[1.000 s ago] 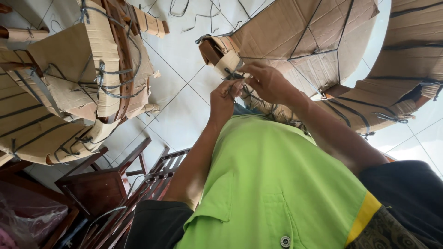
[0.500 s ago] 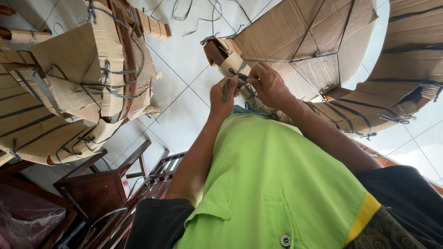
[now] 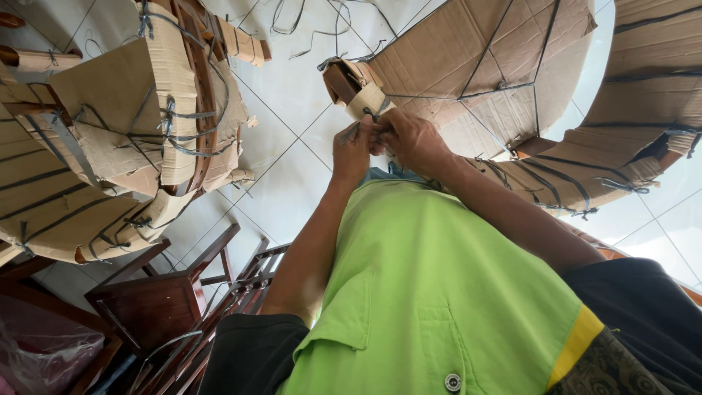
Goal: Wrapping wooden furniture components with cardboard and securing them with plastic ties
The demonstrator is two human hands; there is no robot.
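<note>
My left hand (image 3: 351, 150) and my right hand (image 3: 413, 139) meet in front of my green shirt, at the end of a cardboard-wrapped furniture part (image 3: 358, 91). Both hands pinch a thin dark strap (image 3: 349, 132) that runs around this wrapped end. My left hand's fingers hold the strap's loose end. The right hand's fingers press on the strap against the cardboard. The wrapped end belongs to a large piece covered in cardboard (image 3: 497, 66) and bound with dark straps, lying on the white tiled floor (image 3: 292, 110).
Another cardboard-wrapped, strapped furniture piece (image 3: 146, 124) lies at the left. More wrapped pieces (image 3: 643, 88) are at the right. Bare dark wooden chairs (image 3: 168, 300) stand at the lower left. Loose strap offcuts (image 3: 307, 22) lie on the tiles beyond.
Both hands stay at the wrapped end. They shift slightly while working the strap, and the view has moved a little.
</note>
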